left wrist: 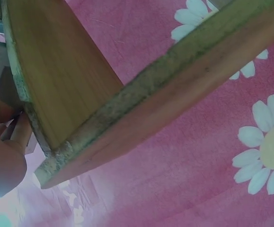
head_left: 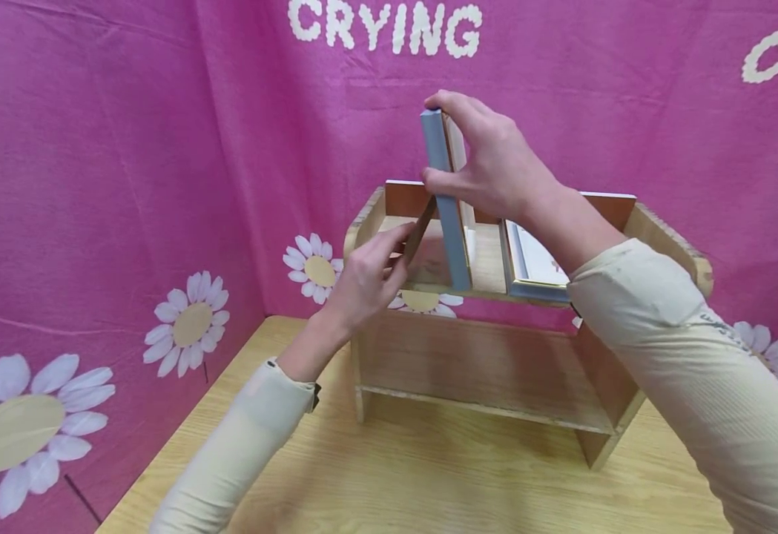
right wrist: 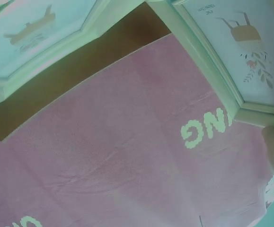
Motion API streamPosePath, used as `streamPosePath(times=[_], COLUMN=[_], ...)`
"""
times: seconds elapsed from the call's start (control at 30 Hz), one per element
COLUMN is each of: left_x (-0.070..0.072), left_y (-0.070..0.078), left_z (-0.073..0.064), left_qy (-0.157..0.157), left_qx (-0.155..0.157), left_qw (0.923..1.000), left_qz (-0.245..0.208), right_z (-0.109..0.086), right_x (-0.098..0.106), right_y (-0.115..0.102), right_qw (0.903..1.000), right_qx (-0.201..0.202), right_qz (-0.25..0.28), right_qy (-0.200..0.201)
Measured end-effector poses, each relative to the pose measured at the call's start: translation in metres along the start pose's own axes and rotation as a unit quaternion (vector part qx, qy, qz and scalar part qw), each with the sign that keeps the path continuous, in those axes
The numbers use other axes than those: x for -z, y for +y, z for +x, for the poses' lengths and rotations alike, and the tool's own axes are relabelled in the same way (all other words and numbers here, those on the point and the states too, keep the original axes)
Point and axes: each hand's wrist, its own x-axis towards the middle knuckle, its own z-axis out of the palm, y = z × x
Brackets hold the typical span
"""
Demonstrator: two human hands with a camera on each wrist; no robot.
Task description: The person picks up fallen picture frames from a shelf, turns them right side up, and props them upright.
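Note:
A light blue picture frame (head_left: 454, 245) stands upright, slightly tilted, on the upper level of a small wooden shelf (head_left: 475, 356). My right hand (head_left: 495, 159) grips it, fingers over the top and thumb on the near side edge. Its printed front, with a drawn chair and plants (right wrist: 252, 52), shows in the right wrist view. My left hand (head_left: 368, 274) pinches a thin dark brown flap (head_left: 420, 231) that angles out from the frame's back. In the left wrist view, the left hand (left wrist: 4, 156) is partly cut off and the flap is hard to make out.
Right of the held frame, a second blue picture frame (head_left: 529, 259) leans back on the same upper level. The shelf's raised wooden sides (head_left: 672, 241) bound it at both ends. The shelf stands on a wooden table (head_left: 429, 475) before a pink cloth (head_left: 128, 148) with daisies and lettering.

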Motion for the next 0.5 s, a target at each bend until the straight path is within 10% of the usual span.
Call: streamPosePath(times=[0.5], left_x=[-0.0015], left_y=[-0.0016], left_z=[0.0008], left_qy=[-0.009], left_qx=[0.020], left_qw=[0.9997], left_qz=[-0.005], right_z=[0.0038], right_x=[0.0078], right_y=[0.0048], right_qw=[0.9975], right_qx=[-0.009], right_qz=[0.035], right_qy=[-0.061])
